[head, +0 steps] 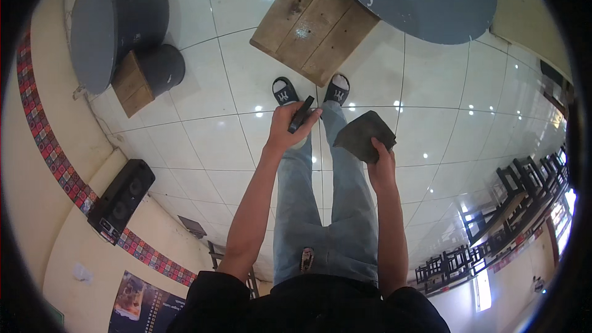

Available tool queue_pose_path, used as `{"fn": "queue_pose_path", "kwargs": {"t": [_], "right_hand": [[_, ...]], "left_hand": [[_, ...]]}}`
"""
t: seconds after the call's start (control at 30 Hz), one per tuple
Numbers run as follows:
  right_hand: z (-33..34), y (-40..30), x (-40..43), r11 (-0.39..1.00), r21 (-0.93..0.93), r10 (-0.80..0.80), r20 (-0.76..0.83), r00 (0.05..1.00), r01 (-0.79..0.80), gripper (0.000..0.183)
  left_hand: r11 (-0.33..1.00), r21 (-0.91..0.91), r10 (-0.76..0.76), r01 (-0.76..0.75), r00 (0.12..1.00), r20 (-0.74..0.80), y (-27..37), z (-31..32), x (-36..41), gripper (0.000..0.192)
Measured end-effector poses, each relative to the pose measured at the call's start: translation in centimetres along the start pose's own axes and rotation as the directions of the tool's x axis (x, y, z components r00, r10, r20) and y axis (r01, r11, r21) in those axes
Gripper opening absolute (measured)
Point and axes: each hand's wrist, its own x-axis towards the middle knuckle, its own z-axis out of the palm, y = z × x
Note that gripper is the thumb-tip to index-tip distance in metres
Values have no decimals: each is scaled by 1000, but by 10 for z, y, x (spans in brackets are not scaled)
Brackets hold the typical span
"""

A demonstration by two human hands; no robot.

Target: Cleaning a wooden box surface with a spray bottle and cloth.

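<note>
My left hand (285, 126) grips a small black oblong object (301, 114) between thumb and fingers; what it is, I cannot tell. A pale rounded thing (299, 144) shows just under that palm, mostly hidden. In my right hand (384, 166) is a dark grey folded sheet (363, 136), perhaps cloth or abrasive paper, pinched at its lower right corner with the thumb on top. Both hands are above my legs, apart from each other. Beyond my feet stands a stool with a square wooden plank top (314, 27), one corner close to my right sandal (336, 90).
A grey round tabletop (416, 0) with chipped paint overlaps the stool's far side. Left, another grey round table (92, 37) stands beside a wood-topped stool (133, 84). A black loudspeaker (122, 199) is by the wall. Several dark chairs (513, 194) line the right. White tiles (203, 143) cover the floor.
</note>
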Motion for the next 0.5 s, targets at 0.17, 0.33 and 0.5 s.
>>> {"fn": "queue_pose_path", "kwargs": {"t": [0.17,0.33,0.5], "right_hand": [[0,20,0,999,51,13,-26,1000,-11,46],[2,32,-2,998,62,11,-25,1000,-9,43],[18,38,-9,998,57,3,-30,1000,-1,43]], "left_hand": [[972,233,75,-39,986,-146,-5,13,12,42],[984,177,23,5,987,-158,-9,3,8,41],[976,-30,209,-215,969,-132,-5,-22,11,27]]}}
